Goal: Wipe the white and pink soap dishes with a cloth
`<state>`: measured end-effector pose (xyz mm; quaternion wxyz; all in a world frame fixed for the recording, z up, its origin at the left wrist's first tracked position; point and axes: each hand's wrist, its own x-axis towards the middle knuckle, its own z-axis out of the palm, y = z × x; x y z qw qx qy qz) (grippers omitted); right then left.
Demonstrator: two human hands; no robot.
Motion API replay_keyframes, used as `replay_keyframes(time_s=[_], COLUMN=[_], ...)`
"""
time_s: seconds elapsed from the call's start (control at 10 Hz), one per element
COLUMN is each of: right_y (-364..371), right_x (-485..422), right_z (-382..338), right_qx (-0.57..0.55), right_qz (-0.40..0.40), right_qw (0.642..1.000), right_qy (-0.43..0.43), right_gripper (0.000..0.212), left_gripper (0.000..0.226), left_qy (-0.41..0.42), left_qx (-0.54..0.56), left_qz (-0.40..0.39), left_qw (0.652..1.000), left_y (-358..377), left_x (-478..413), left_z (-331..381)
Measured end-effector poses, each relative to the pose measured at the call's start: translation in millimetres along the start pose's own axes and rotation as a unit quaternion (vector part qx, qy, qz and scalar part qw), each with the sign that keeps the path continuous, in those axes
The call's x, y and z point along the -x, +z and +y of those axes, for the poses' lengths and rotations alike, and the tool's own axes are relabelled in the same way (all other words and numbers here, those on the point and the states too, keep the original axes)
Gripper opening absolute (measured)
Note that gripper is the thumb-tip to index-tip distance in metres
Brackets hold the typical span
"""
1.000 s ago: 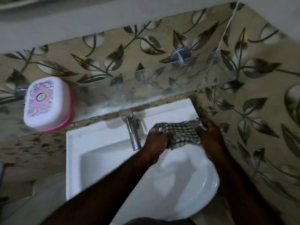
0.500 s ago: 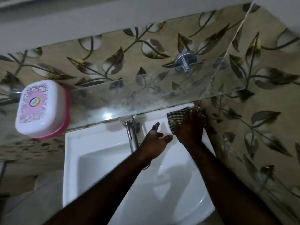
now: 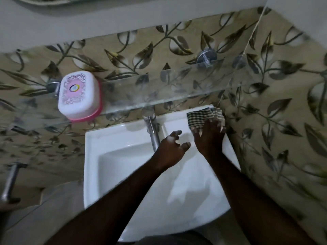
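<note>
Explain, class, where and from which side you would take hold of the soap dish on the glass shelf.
Grip the soap dish across its two long sides, down at the pink base, coming from the front above the sink. The wall stands behind it, its domed white lid looks slippery, and its front end overhangs the glass shelf.

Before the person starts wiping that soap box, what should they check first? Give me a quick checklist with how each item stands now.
1. Cloth in reach: ok, on the sink's back right corner under the right hand.
2. Firm grip on cloth: not ok, fingers spread flat on it.
3. Left hand free: ok, open, empty.
4. Soap dish reachable: ok, closed on the glass shelf.
5. Cloth damp: cannot tell.
</note>
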<state>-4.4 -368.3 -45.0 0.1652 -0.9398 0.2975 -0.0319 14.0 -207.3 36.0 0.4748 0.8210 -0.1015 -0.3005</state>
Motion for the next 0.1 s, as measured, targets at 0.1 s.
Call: replay_keyframes(time_s=[0.1], right_y=[6.7], right_x=[41.8], right_z=[-13.8], right_qx=[-0.039], right_qz=[-0.012], right_qw=[0.999], right_qy=[-0.021], right_gripper=[0.069], left_gripper=[0.051], left_qy=[0.027], left_qx=[-0.021], left_qz=[0.002], left_qw=[0.999], left_y=[-5.8], left_x=[13.8], left_z=[-8.5])
